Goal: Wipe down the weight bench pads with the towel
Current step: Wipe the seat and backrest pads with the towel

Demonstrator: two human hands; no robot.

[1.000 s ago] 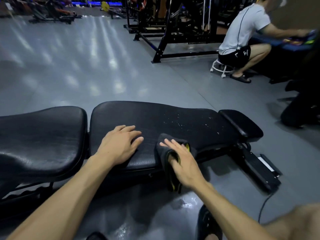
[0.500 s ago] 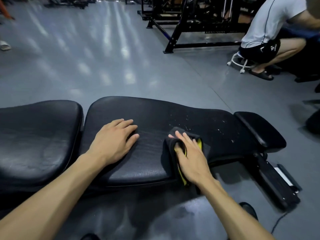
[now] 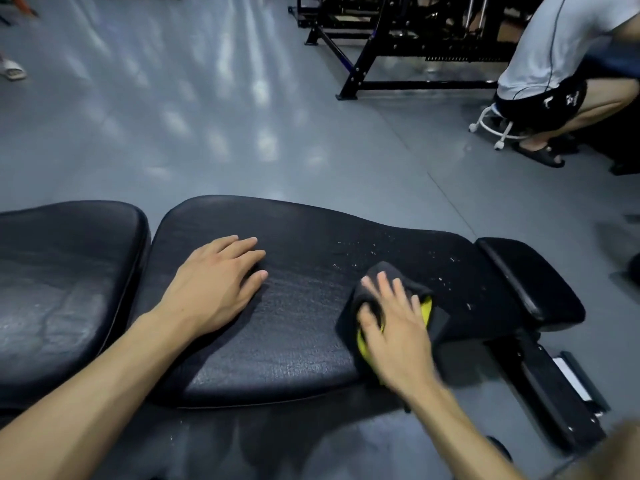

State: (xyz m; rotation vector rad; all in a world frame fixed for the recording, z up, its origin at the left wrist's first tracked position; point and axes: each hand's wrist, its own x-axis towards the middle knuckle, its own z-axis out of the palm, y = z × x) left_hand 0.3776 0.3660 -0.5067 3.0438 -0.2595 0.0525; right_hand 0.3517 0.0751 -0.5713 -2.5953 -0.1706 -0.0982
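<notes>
A black weight bench lies across the view. Its long middle pad [image 3: 304, 244] carries white specks toward the right end. A second wide pad [image 3: 65, 271] sits at the left, and a small end pad [image 3: 530, 278] at the right. My left hand [image 3: 214, 285] rests flat on the middle pad, fingers spread, holding nothing. My right hand [image 3: 394, 327] presses a folded dark grey towel with a yellow inner side [image 3: 391, 275] onto the near right part of the middle pad.
Grey glossy floor stretches beyond the bench. A black rack frame [image 3: 363, 64] stands at the back. A person in a white shirt [image 3: 554, 46] sits on a small white stool [image 3: 495, 126] at the upper right. The bench's base foot [image 3: 561, 389] juts out low right.
My right hand has slid the towel to the right and farther onto the middle pad, toward the specks. My left hand stays flat in the same spot. The view has tilted down.
</notes>
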